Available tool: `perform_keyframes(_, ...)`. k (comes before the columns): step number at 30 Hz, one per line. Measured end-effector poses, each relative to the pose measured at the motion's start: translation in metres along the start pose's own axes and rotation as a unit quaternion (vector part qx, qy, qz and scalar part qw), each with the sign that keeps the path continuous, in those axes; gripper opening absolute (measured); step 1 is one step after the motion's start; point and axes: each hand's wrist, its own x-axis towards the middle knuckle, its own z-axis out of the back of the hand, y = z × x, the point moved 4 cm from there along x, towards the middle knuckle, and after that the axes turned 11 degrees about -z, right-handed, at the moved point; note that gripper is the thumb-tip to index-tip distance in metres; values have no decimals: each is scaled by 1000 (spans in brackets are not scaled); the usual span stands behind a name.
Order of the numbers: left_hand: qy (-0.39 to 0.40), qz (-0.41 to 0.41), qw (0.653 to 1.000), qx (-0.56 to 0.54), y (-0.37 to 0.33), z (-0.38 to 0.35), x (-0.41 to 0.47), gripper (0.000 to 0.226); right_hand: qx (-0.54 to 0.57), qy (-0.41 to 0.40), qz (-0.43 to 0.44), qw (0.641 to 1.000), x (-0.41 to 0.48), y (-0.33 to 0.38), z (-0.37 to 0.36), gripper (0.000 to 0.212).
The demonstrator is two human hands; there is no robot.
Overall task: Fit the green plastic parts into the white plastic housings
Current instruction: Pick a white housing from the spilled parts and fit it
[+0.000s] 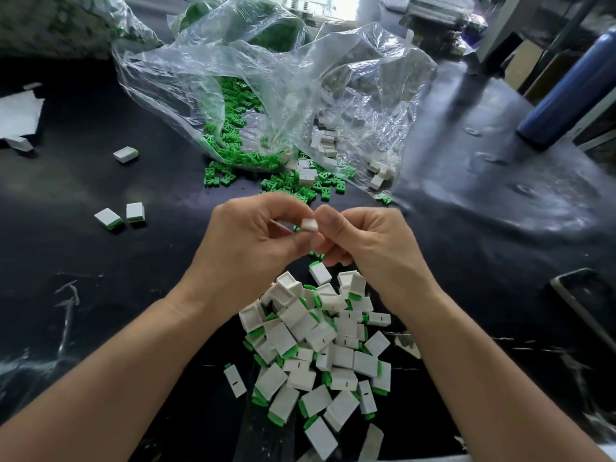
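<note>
Far L on the dark worktop [100, 278]: white paper scrap [16, 118], partly cut off by the frame edge. Right of it, 1 fitted piece [126, 154] lies alone, white w/ a green end. Nearer, 2 more fitted pieces [109, 219] lie just beside each other, apart from the rest.

Centre back: clear plastic bag [266, 95], crumpled, mouth open toward the person. Loose green parts [233, 128] fill its L half and spill out onto the worktop in front of the mouth.

L grip [246, 238] is raised above the worktop, in front of the spill. Thumb and forefinger are closed in a pinch on 1 small white housing [309, 225], other fingers curled under. The housing sits between both hands, off the worktop. A bit of green shows by the fingers, but can't tell whether it is a held part.

R grip [363, 241] meets it from the other side: thumb tip touches the housing's R edge, fingers curled in below. Can't tell if those fingers hold anything, since they hide the palm side.

Below the hands, between the forearms: pile [320, 345] of fitted pieces, white bodies w/ green ends sticking out, lying at all angles, some open side up.

R half of the bag: empty white housings [325, 145], a few out at the mouth among green parts.

Far R: dark blue bottle [566, 88] standing at the worktop's back edge. Nearer, a dark flat item w/ rounded corner [583, 301], cut off by the frame.
</note>
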Motion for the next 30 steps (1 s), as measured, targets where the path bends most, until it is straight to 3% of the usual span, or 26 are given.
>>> perform_keyframes(2, -26, 10, 1000, 1, 5, 2, 2, 14, -44, -60, 7, 997, 2, -3, 6, 39)
perform_keyframes(5, -59, 22, 998, -11, 9, 7, 3, 26, -211, -125, 29, 969, 6, -7, 7, 15)
perform_keyframes(10, -67, 35, 997, -15, 11, 8, 3, 28, -390, -88, 26, 916, 8, -10, -7, 19)
perform_keyframes(21, -52, 54, 997, -23, 10, 5, 2, 25, -398, -29, -24, 917, 11, -6, -5, 3)
perform_keyframes(25, -48, 59, 997, -18, 11, 4, 2, 28, -439, 0, -39, 897, 11, -8, -6, 16)
perform_keyframes(30, -56, 85, 993, -66, 12, 3, 2, 31, -458, 16, -41, 888, 9, -11, -7, 11)
